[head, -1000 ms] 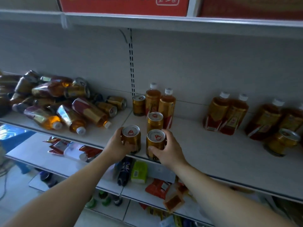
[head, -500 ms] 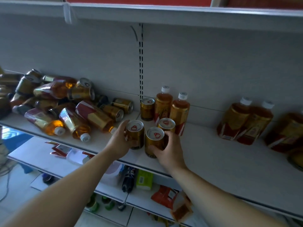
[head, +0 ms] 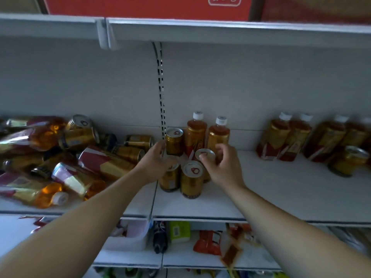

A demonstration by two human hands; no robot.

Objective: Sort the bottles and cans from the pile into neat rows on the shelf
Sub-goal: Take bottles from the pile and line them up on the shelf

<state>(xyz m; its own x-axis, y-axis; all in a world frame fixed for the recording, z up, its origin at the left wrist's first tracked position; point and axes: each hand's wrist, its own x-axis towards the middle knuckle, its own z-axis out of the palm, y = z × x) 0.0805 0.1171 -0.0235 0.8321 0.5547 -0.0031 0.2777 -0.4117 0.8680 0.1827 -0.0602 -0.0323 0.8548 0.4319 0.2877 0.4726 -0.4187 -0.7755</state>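
Note:
On the white shelf several gold cans stand beside two upright amber bottles. My left hand curls around the top of the front left can; it is blurred. My right hand pinches the lid rim of the can in front of the bottles. Between my hands, the front can stands free. Another can stands at the back by the slotted upright. The pile of lying bottles and cans fills the shelf's left part.
A row of upright amber bottles and a single can stand at the right of the shelf. An upper shelf with red cartons hangs overhead. The lower shelf holds snack packets and small goods.
Both cans went back from the shelf's front edge toward the bottles. My right hand left the front can and moved to the can behind it. My left hand stays at the left can.

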